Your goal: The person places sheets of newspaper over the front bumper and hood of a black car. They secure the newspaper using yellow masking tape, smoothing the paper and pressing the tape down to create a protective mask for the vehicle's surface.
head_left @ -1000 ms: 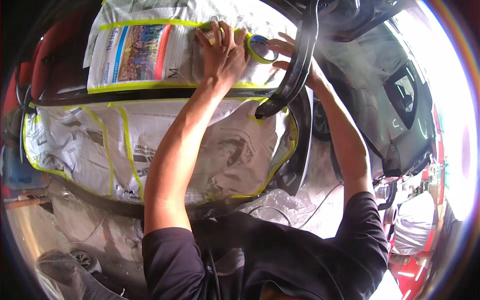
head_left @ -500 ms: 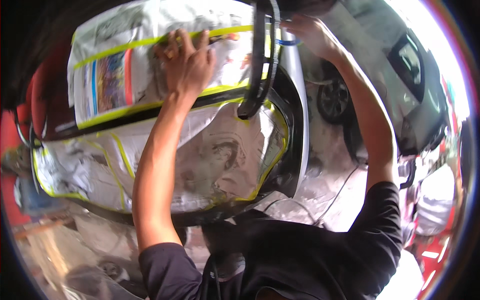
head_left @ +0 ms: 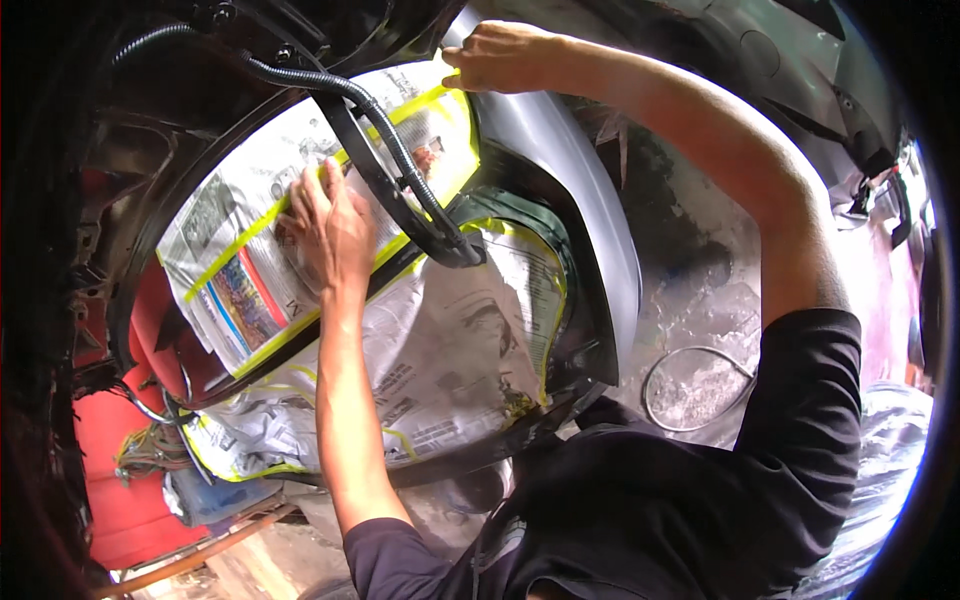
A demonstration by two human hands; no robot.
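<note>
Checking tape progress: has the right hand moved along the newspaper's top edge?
Yes: the right hand moved right, past the black corrugated hose, to the newspaper's upper corner.

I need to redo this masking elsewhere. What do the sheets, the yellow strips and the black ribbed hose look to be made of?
Sheets: printed newspaper, matte, creased. Yellow strips: probably paper masking tape, thin, flat along the sheet edges, pressed by the left hand. Black ribbed hose: seemingly corrugated plastic, slight sheen.

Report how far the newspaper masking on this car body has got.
Done: lower newspaper sheet is taped along its edges. In hand: left hand presses the upper newspaper sheet; right hand pinches yellow tape at its top corner. Left: the grey panel is bare.
</note>
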